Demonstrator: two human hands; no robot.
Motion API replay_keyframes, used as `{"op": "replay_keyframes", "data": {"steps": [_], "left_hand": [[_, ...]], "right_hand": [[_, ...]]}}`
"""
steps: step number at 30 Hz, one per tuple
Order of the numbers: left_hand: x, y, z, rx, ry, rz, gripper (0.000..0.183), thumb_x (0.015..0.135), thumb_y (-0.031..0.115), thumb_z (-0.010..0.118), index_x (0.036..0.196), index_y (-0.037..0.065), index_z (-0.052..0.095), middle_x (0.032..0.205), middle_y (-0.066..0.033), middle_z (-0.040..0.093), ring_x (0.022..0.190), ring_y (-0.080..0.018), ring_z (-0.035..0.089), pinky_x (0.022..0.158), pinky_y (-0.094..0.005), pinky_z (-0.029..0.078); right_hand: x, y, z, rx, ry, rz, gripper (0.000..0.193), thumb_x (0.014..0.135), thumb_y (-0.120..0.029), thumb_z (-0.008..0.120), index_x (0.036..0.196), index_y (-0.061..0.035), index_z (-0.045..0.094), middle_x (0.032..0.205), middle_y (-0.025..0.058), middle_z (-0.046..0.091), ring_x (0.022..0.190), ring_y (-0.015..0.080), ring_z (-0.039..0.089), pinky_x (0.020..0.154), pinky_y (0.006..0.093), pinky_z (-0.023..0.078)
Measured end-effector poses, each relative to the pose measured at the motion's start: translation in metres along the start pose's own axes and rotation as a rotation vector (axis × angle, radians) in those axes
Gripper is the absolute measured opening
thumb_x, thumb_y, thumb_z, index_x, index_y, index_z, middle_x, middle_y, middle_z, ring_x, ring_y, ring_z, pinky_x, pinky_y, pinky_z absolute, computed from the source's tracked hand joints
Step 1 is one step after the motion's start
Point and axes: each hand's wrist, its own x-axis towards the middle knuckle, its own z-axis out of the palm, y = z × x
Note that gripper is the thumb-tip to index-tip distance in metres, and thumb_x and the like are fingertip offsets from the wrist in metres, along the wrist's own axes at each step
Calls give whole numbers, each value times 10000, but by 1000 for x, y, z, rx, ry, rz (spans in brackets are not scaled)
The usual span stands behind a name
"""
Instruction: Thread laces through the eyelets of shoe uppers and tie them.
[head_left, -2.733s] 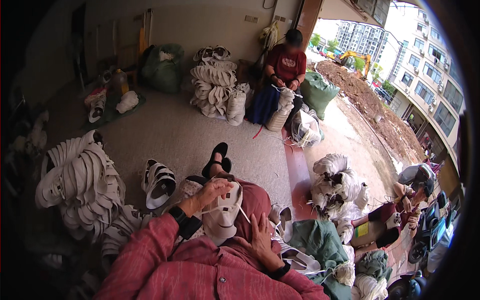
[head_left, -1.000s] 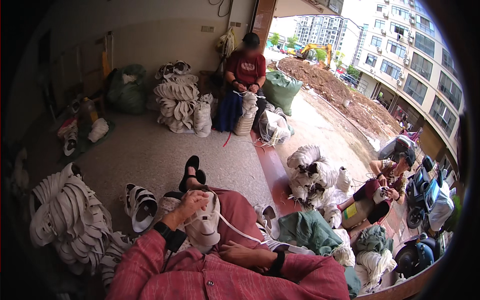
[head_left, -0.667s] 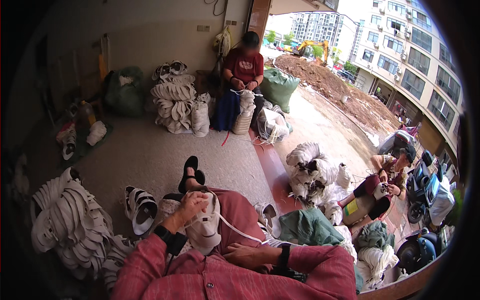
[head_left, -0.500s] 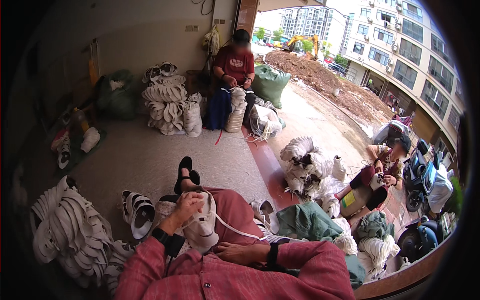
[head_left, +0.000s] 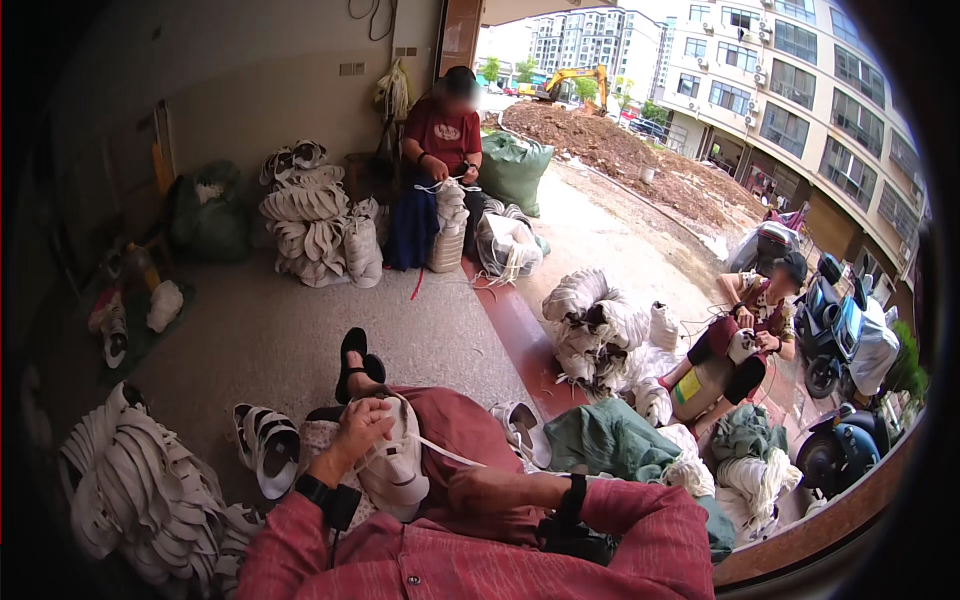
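Note:
A white shoe upper (head_left: pixel 398 470) lies across my lap, over my reddish trousers. My left hand (head_left: pixel 362 428) is closed on its edge, with the fingers bent over the top. From the upper a white lace (head_left: pixel 445 452) runs to the right, toward my right wrist. Below that lace, my right hand (head_left: pixel 482 490) is low over my lap; its fingers are turned away and I cannot make out whether they hold anything. Beside my left arm rest black-and-white shoe uppers (head_left: pixel 267 448) on the floor.
A large pile of nested white uppers (head_left: pixel 140 480) stands at the left. Green sacks (head_left: pixel 610 440) and white bundles (head_left: pixel 605 325) lie to the right. Two people work nearby: one seated ahead (head_left: pixel 445 140), one at the right (head_left: pixel 765 320) near parked scooters (head_left: pixel 840 330).
My right hand has drawn in and turned over my lap, near the lace. My left hand keeps its hold on the upper. The whole view has shifted slightly.

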Motion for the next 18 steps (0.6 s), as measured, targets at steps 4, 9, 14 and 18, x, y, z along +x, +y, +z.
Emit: {"op": "replay_keyframes", "data": {"steps": [4, 9, 14, 18], "left_hand": [[-3, -4, 0, 64, 25, 80, 276, 860, 279, 645, 980, 30, 654, 897, -29, 656, 1094, -208, 493, 966, -347, 364], [-1, -17, -2, 46, 20, 49, 230, 859, 287, 645, 803, 70, 696, 1086, -25, 615, 1112, -237, 483, 992, -357, 353], [2, -12, 0, 103, 11, 168, 255, 880, 303, 617, 787, 80, 696, 1156, -9, 585, 1169, -235, 428, 1039, -363, 297], [-1, -6, -6, 146, -22, 185, 266, 884, 305, 616, 788, 75, 706, 1199, -20, 567, 1167, -229, 429, 1033, -362, 303]], "right_hand": [[34, 7, -29, -161, 722, 348, 191, 888, -100, 565, 1068, -52, 605, 1067, 139, 567, 933, 279, 576, 771, 349, 480], [119, 51, -23, 250, 1035, 439, 376, 947, -226, 496, 1253, -10, 527, 1279, 157, 508, 1143, 306, 529, 988, 342, 399], [151, 105, -6, 430, 960, 396, 424, 960, -255, 439, 1285, 10, 502, 1273, 193, 545, 1197, 315, 512, 1023, 337, 375], [148, 112, -3, 439, 963, 317, 403, 962, -218, 394, 1282, 1, 505, 1247, 205, 559, 1183, 294, 523, 1021, 323, 374]]}}
